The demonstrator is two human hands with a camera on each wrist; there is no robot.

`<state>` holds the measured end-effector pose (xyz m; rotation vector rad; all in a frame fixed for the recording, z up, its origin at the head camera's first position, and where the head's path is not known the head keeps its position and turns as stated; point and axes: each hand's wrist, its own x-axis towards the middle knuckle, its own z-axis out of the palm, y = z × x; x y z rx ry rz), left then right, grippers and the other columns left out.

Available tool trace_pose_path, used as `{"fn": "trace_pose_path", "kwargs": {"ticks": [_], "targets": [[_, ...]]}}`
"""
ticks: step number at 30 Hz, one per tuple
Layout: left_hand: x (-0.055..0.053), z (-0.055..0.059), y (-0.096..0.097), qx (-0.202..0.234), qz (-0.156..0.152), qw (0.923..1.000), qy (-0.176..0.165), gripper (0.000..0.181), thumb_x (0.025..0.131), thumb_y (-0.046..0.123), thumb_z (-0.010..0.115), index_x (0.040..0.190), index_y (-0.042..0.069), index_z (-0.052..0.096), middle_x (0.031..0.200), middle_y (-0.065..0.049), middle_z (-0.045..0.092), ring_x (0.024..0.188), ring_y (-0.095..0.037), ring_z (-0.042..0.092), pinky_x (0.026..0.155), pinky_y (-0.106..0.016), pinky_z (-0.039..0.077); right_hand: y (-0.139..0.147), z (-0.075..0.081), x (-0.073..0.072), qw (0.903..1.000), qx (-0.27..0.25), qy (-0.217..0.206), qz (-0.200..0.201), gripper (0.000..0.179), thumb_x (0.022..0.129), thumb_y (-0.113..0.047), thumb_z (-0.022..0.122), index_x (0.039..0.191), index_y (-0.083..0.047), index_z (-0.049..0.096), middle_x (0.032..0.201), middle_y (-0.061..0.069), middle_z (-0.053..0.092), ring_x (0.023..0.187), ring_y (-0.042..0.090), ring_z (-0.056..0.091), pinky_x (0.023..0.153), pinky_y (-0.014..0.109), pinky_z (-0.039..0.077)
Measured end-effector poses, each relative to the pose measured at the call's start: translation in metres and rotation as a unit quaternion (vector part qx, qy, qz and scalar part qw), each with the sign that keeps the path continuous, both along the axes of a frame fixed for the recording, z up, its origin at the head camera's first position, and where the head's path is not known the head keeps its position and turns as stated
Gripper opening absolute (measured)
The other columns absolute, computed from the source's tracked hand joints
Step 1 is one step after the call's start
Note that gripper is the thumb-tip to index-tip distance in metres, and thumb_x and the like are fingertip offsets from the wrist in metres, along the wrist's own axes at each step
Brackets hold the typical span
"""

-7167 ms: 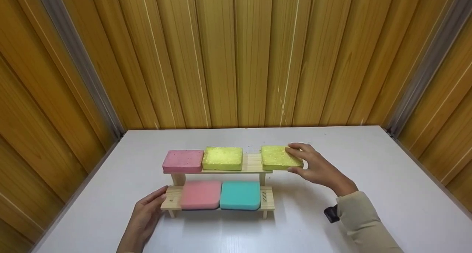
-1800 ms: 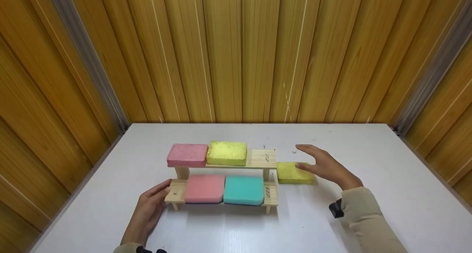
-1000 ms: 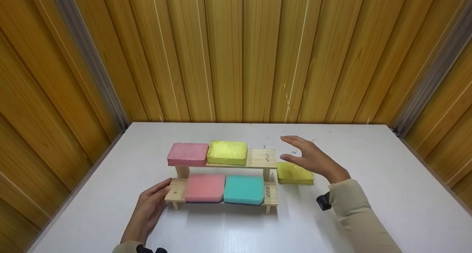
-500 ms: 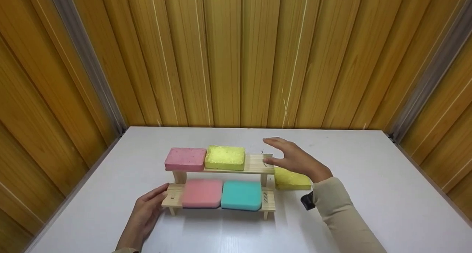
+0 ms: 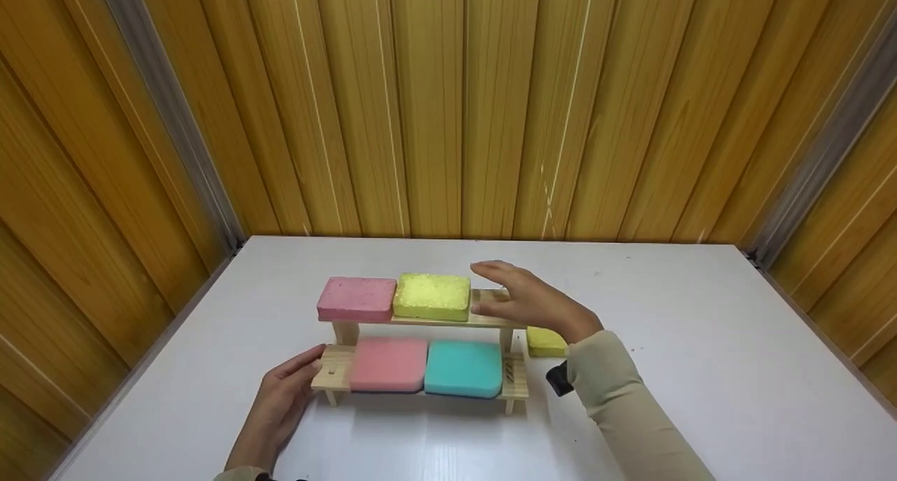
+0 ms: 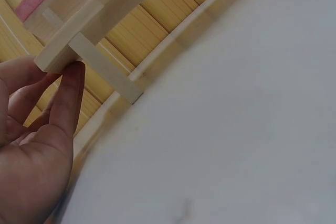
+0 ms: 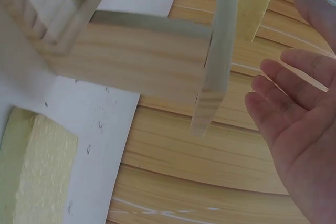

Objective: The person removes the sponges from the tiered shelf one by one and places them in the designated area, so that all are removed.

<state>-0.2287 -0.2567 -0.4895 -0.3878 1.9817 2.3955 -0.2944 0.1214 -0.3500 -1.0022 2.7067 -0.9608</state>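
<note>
A two-tier wooden stand [image 5: 333, 367] bears sponges. On its upper tier sit a dark pink sponge [image 5: 357, 297] and, touching it, a yellow sponge [image 5: 432, 295]. The lower tier carries a light pink sponge [image 5: 389, 363] beside a teal one [image 5: 463, 367]. My left hand [image 5: 277, 404] pinches the lower tier's left end; in the left wrist view its fingers and thumb [image 6: 67, 95] meet the board's edge. My right hand [image 5: 536, 300] hovers over the upper tier's right part, fingers spread from the thumb, close to the yellow sponge and holding nothing.
A second yellow sponge [image 5: 545, 342] lies on the white table [image 5: 701, 369] right of the stand, partly hidden by the right forearm. Small dark crumbs [image 7: 88, 149] dot the tabletop near it. Wood-patterned walls [image 5: 434, 109] close off the back and sides.
Earlier my right hand held the second yellow sponge at the upper tier's right end. That sponge was set on the table and let go; the hand then moved left over the tier.
</note>
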Motion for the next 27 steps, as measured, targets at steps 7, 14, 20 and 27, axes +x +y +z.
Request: {"fn": "trace_pose_path", "kwargs": {"ticks": [7,14,20,27], "targets": [[0.0,0.002,-0.001,0.01,-0.002,0.9999,-0.001,0.052,0.09,0.009,0.063,0.139,0.0,0.047,0.15,-0.015,0.041,0.139,-0.029,0.038,0.101,-0.023,0.05,-0.015,0.001,0.001,0.9999,0.011,-0.005,0.007,0.076,0.09,-0.043,0.063,0.151,-0.011,0.031,0.157,0.01,0.029,0.146,0.031,0.023,0.118,0.053,0.027],[0.0,0.002,-0.002,0.009,0.002,0.9999,-0.009,0.053,0.088,0.01,0.066,0.138,0.001,0.049,0.149,-0.013,0.043,0.138,-0.026,0.039,0.1,-0.022,0.05,-0.032,0.0,0.001,0.9995,0.023,-0.02,-0.001,0.078,0.091,-0.041,0.064,0.152,-0.01,0.027,0.159,0.01,0.022,0.147,0.03,0.017,0.12,0.051,0.024],[-0.001,0.001,-0.001,0.007,0.007,0.9999,-0.011,0.052,0.089,0.009,0.065,0.137,0.001,0.049,0.148,-0.013,0.044,0.138,-0.026,0.04,0.099,-0.022,0.05,-0.044,-0.005,0.001,0.9993,0.031,-0.017,-0.006,0.076,0.091,-0.039,0.064,0.151,-0.009,0.028,0.159,0.011,0.023,0.147,0.029,0.019,0.121,0.048,0.025],[-0.001,0.0,-0.001,-0.001,0.006,1.0,-0.006,0.052,0.089,0.009,0.065,0.137,-0.001,0.049,0.148,-0.014,0.043,0.138,-0.027,0.04,0.099,-0.021,0.05,-0.051,-0.008,0.005,0.999,0.041,0.009,-0.016,0.077,0.089,-0.037,0.067,0.149,-0.005,0.032,0.155,0.012,0.031,0.144,0.029,0.026,0.119,0.046,0.029]]}}
